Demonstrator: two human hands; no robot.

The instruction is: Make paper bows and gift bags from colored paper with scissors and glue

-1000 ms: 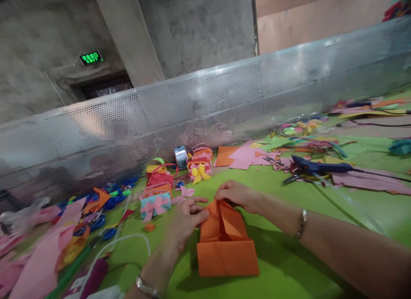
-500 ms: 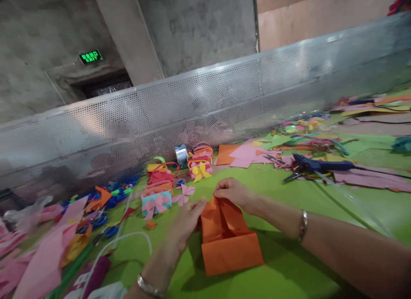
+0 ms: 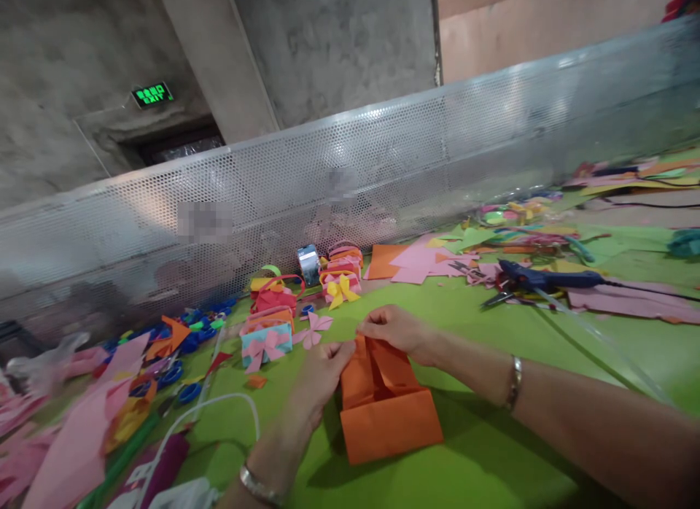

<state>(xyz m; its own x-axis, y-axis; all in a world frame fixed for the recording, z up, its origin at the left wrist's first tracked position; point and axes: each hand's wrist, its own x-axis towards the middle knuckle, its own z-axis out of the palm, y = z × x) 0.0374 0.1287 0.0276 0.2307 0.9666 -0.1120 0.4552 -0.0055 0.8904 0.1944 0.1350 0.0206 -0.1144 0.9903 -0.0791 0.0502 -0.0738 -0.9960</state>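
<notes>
A partly folded orange paper sheet (image 3: 386, 410) lies on the green table cover (image 3: 492, 458) in front of me. My left hand (image 3: 317, 378) pinches the sheet's far left corner with closed fingers. My right hand (image 3: 397, 328) grips the far top edge, fingers curled over it. Both wrists wear metal bracelets. The near half of the sheet lies flat as a folded band.
Small paper baskets with bows (image 3: 265, 341) stand beyond my left hand, beside a pink paper flower (image 3: 313, 328). A blue glue gun (image 3: 539, 279) and scissors (image 3: 495, 299) lie to the right among paper scraps. A perforated metal screen (image 3: 383, 166) bounds the far side. Pink sheets and cables crowd the left.
My two hands have drawn closer together at the sheet's far edge, and the orange sheet has shifted slightly. The view has drifted a little.
</notes>
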